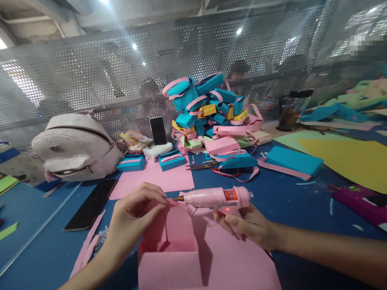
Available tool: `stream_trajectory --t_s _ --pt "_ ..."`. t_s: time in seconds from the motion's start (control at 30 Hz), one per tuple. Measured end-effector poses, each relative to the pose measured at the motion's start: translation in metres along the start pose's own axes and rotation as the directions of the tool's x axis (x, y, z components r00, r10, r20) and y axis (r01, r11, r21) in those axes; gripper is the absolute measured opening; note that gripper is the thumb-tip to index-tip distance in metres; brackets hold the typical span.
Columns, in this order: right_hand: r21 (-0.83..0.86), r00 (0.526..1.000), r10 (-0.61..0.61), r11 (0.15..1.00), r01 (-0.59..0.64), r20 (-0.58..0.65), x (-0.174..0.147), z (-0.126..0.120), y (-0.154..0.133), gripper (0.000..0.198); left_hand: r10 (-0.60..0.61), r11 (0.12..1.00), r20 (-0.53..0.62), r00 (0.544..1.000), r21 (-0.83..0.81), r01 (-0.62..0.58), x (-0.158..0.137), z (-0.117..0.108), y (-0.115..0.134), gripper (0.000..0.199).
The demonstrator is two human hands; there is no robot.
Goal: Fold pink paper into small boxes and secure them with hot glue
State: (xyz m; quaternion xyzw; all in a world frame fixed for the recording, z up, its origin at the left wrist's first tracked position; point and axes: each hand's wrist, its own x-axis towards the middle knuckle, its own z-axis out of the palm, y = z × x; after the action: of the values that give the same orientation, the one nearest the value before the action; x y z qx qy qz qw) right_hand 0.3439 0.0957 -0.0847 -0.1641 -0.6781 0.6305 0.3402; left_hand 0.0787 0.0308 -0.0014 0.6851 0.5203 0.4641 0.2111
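Observation:
A pink hot glue gun (pixel 208 197) is gripped by its handle in my right hand (pixel 250 225), an orange light glowing on its side. Its metal nozzle points left and meets the upper edge of a folded pink paper box (pixel 169 266). With thumb and fingers pinched together, my left hand (pixel 142 213) holds that same edge of the box right beside the nozzle. The box stands with its top open toward me, on a pink paper sheet (pixel 238 262). Whether glue is coming out is too small to tell.
Behind stands a tall pile of blue, pink and yellow paper boxes (pixel 211 104). Scissors (pixel 202 166) lie before it. A white backpack (pixel 78 149), a black phone (pixel 90 205) and paper strips (pixel 89 241) are left; a purple device (pixel 359 203) and yellow sheet (pixel 347 157) are right.

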Motion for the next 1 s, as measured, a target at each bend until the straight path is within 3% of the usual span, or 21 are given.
stream_trajectory --t_s 0.43,1.0 --pt "0.035 0.998 -0.058 0.998 0.058 0.011 0.0006 0.0005 0.0035 0.036 0.084 0.996 0.013 0.996 -0.015 -0.084 -0.0010 0.0001 -0.0002 0.011" --pt "0.036 0.998 -0.055 0.998 0.056 -0.018 0.0029 0.0032 -0.0005 0.038 0.095 0.995 -0.032 0.995 0.008 -0.095 0.0014 -0.0031 0.0018 0.013"
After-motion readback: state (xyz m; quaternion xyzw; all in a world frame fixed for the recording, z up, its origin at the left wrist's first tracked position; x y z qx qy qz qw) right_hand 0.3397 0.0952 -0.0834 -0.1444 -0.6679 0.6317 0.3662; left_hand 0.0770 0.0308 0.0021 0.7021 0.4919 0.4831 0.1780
